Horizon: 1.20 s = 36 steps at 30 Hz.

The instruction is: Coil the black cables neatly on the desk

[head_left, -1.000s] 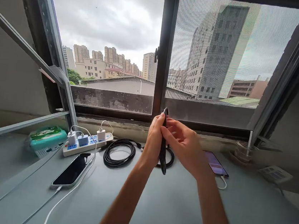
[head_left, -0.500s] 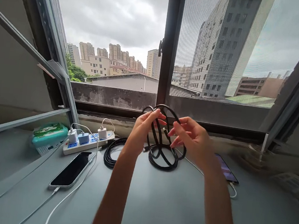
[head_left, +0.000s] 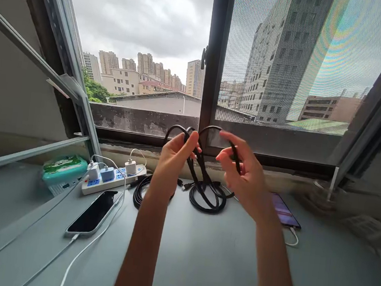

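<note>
My left hand [head_left: 177,157] is closed around loops of a black cable [head_left: 203,169], thumb on top. The loops stand up above the fingers and the lower strands hang toward the desk. To its right, my right hand [head_left: 240,169] has curled fingers with the cable passing between them. A strand arches from the left hand over to the right index fingertip. Under the hands, a black coil [head_left: 206,209] rests on the desk; whether it joins the held loops I cannot tell. A second black cable coil [head_left: 139,192] lies partly hidden behind my left wrist.
A power strip [head_left: 115,182] with white chargers stands at the back left, beside a green wipes pack [head_left: 65,170]. A phone [head_left: 92,214] with a white cable lies in front. Another phone [head_left: 285,210] lies on the right. The window frame [head_left: 214,72] rises behind the desk.
My hands have moved apart, the left slightly leftward. The cable loop now stretches across to the right hand, whose fingers have taken hold of a strand.
</note>
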Tool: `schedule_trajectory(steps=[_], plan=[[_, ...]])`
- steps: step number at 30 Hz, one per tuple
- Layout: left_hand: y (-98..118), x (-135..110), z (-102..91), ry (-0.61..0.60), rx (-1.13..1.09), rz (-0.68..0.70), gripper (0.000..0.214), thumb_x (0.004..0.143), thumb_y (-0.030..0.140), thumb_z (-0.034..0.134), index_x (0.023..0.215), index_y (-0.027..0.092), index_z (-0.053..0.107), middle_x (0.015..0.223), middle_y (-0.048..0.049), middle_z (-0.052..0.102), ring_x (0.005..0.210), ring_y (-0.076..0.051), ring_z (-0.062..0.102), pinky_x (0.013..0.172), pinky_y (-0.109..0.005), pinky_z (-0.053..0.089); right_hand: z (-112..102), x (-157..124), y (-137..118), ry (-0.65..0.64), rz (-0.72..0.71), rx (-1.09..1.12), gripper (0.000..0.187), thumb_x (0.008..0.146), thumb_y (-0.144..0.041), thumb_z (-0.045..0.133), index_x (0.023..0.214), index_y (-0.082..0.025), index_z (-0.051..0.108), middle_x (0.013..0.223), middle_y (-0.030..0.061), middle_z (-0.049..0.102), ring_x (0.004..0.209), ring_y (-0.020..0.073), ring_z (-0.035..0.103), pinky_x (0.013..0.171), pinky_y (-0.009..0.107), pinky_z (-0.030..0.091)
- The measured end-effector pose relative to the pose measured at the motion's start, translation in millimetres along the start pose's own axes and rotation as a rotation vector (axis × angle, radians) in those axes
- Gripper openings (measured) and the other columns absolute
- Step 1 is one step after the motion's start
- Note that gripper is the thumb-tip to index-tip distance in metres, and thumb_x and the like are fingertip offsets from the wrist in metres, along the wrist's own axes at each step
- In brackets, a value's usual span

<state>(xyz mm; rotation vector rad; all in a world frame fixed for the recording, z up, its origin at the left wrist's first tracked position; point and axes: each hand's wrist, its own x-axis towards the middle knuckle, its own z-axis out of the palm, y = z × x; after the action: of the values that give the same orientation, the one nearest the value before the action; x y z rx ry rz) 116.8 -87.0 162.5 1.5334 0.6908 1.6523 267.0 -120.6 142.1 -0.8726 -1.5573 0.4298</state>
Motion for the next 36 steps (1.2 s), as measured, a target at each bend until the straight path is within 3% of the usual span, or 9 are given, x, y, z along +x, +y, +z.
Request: schedule_trajectory(steps=[6, 12, 16, 18, 21, 25, 31, 36], plan=[[-1, -5, 19.2, 0.052, 0.032, -0.097, 0.040, 0.069, 0.052, 0.070, 0.061, 0.017, 0.054, 0.058, 0.0042, 0.049, 0.052, -0.006, 0.044, 0.051, -0.020, 0.037, -1, -9, -8, -0.133, -0.067, -0.314, 0.036, 0.071, -0.055, 0.068, 0.089, -0.024, 0.067, 0.103, 0.0014, 0.059, 0.051, 0.0054, 0.046, 0.051, 0.024, 0.040], [-4, -5, 19.3, -0.039, 0.066, -0.145, 0.047, 0.065, 0.061, 0.068, 0.062, 0.016, 0.055, 0.056, 0.0044, 0.048, 0.048, -0.005, 0.041, 0.045, -0.020, 0.031, -2, -4, -4, -0.198, 0.019, -0.161, 0.035, 0.084, -0.052, 0.055, 0.078, -0.021, 0.071, 0.075, -0.0004, 0.055, 0.052, 0.0063, 0.036, 0.043, 0.020, 0.025], [-6, -3, 15.0, -0.063, 0.061, -0.202, 0.047, 0.068, 0.062, 0.065, 0.063, 0.017, 0.054, 0.056, 0.0040, 0.048, 0.050, -0.006, 0.043, 0.049, -0.020, 0.035, 2, 0, -3, -0.228, 0.054, -0.028, 0.038, 0.085, -0.052, 0.053, 0.078, -0.020, 0.071, 0.062, -0.0022, 0.052, 0.049, 0.0066, 0.032, 0.044, 0.020, 0.024], [-7, -1, 12.2, -0.063, 0.065, -0.184, 0.045, 0.071, 0.060, 0.063, 0.062, 0.017, 0.054, 0.057, 0.0032, 0.049, 0.053, -0.007, 0.046, 0.052, -0.020, 0.038, 3, 2, 0, -0.179, 0.070, 0.030, 0.042, 0.085, -0.054, 0.051, 0.077, -0.018, 0.071, 0.062, -0.0011, 0.057, 0.047, 0.0066, 0.035, 0.043, 0.021, 0.025], [-3, 2, 4.7, -0.045, 0.033, -0.141, 0.038, 0.073, 0.051, 0.066, 0.060, 0.016, 0.058, 0.064, 0.0008, 0.055, 0.062, -0.009, 0.052, 0.058, -0.019, 0.042, 0, 9, 7, 0.022, 0.096, 0.098, 0.044, 0.084, -0.055, 0.051, 0.075, -0.017, 0.071, 0.072, 0.0020, 0.067, 0.042, 0.0059, 0.042, 0.041, 0.021, 0.032], [8, 8, -9.1, 0.113, -0.134, -0.124, 0.022, 0.065, 0.033, 0.072, 0.061, 0.016, 0.059, 0.064, 0.0008, 0.057, 0.061, -0.008, 0.054, 0.052, -0.016, 0.042, -10, 20, 29, 0.222, 0.107, 0.184, 0.042, 0.085, -0.054, 0.049, 0.076, -0.017, 0.065, 0.072, 0.0032, 0.070, 0.038, 0.0056, 0.046, 0.041, 0.021, 0.039], [18, 16, -21.3, 0.489, -0.282, 0.000, 0.008, 0.071, 0.014, 0.059, 0.064, 0.018, 0.058, 0.060, 0.0031, 0.053, 0.054, -0.006, 0.051, 0.042, -0.011, 0.038, -14, 37, 73, 0.290, 0.311, 0.214, 0.033, 0.085, -0.051, 0.040, 0.083, -0.020, 0.050, 0.075, 0.0029, 0.071, 0.036, 0.0087, 0.048, 0.035, 0.022, 0.038], [20, 19, -30.4, 0.510, -0.247, 0.079, 0.029, 0.083, 0.018, 0.053, 0.055, 0.016, 0.051, 0.057, 0.0027, 0.052, 0.052, -0.005, 0.051, 0.041, -0.014, 0.038, -14, 41, 74, 0.307, 0.306, 0.246, 0.030, 0.086, -0.050, 0.038, 0.086, -0.022, 0.047, 0.082, 0.0031, 0.070, 0.045, 0.0129, 0.058, 0.038, 0.024, 0.044]])
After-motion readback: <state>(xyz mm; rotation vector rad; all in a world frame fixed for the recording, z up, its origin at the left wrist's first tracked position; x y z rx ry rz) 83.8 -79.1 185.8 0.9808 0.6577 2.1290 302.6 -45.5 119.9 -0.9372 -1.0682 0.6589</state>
